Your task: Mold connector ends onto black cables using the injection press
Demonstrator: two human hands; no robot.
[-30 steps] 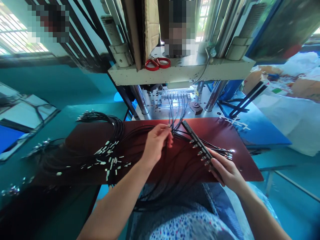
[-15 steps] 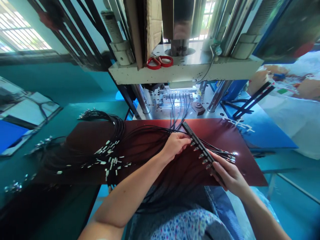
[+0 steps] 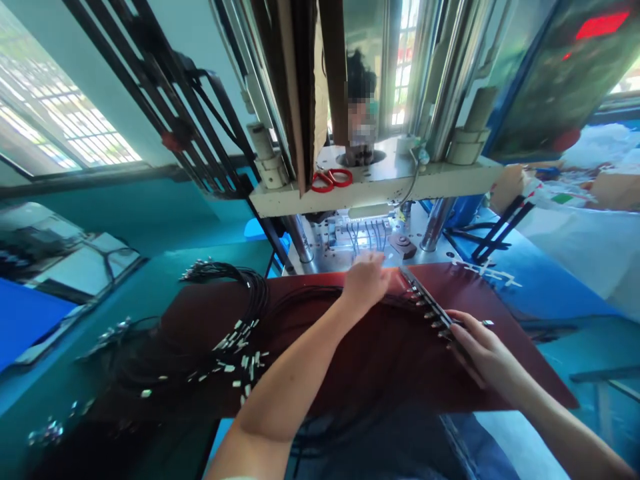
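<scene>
My left hand (image 3: 367, 283) is at the front edge of the press, its fingers curled round thin black cables (image 3: 376, 233) that come out of the metal mould (image 3: 345, 235). Motion smears the fingertips a little, and the hand hides the cables below them. To the right, my right hand (image 3: 483, 350) grips the lower end of a narrow dark bar (image 3: 426, 298). Small metal connectors stick out in a row along the bar's left side. The bar is held slanted above the brown board (image 3: 380, 360).
A bundle of black cables (image 3: 257, 287) with metal ends curves over the board's left side. Red-handled scissors (image 3: 333, 180) rest on the press's pale crossplate (image 3: 440, 181). A dark metal block (image 3: 403, 245) sits beside the mould. White plastic pieces (image 3: 487, 272) lie at the right.
My left hand has left the bar's connectors and moved to the cables at the mould. The bar, in my right hand, is now apart from it. The head view has tilted up.
</scene>
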